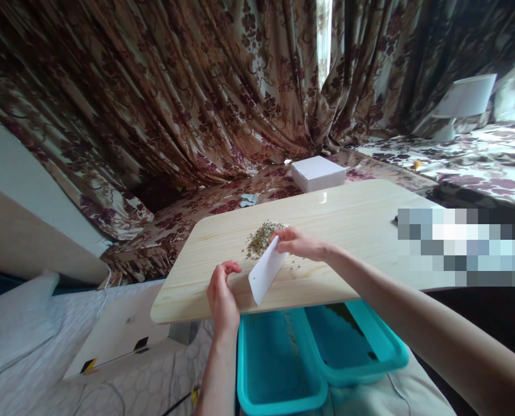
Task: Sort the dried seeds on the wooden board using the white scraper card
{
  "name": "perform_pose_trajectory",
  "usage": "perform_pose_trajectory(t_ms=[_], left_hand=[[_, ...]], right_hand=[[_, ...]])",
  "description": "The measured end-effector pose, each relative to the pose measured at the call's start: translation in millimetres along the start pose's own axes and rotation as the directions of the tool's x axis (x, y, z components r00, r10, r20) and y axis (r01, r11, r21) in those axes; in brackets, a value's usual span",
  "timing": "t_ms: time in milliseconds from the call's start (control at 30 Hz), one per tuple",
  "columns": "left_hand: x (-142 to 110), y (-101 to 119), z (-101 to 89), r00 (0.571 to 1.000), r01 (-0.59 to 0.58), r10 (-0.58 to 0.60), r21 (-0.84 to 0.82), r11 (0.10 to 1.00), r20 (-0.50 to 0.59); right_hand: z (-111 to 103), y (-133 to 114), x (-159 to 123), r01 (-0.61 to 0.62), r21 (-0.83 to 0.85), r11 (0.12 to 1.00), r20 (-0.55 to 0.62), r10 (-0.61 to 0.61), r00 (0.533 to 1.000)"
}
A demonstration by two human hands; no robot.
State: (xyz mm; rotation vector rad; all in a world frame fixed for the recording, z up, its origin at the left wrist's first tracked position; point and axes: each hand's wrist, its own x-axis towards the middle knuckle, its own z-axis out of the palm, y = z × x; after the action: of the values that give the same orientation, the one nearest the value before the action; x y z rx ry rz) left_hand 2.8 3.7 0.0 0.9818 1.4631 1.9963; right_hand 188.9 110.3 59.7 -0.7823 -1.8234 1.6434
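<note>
The right hand (301, 244) pinched a thin white rectangular card (266, 274) beside a loose green-brown granular heap (261, 236); the left hand (223, 294), fingers loosely parted, was near the card

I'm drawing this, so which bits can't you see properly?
Head view: far side of the white card, hidden by its front.
Head view: what each bit in the pile is; too small.
Head view: far end of the left teal tub, under the tabletop.
Head view: whatever the blocky patch covers.
</note>
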Motion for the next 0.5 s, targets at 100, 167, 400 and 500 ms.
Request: perform_pose_trajectory(t_ms=[100,167,400,500], left_hand=[[0.1,-0.6,0.0,1.000,-0.020,0.020,0.041,0.999,0.002],[0.5,-1.4,-0.4,0.999,-0.035,0.035,0.063,0.997,0.004],[2.9,-4.3,-1.4,1.000,-0.020,0.021,0.059,0.998,-0.005],[2.9,-4.1,-0.5,1.000,0.005,-0.004,0.034,0.999,-0.023]], right_hand=[[-5.2,1.7,-2.6,-0.011,0.002,1.000,0.007,0.011,1.000],[-9.7,2.5,-4.8,-0.021,0.010,1.000,-0.002,0.021,1.000],[-1.6,-4.8,4.3,-0.009,0.086,0.996,0.011,0.008,1.000],[9.2,-6.0,13.5,-0.018,0.092,0.996,0.074,0.011,0.997]])
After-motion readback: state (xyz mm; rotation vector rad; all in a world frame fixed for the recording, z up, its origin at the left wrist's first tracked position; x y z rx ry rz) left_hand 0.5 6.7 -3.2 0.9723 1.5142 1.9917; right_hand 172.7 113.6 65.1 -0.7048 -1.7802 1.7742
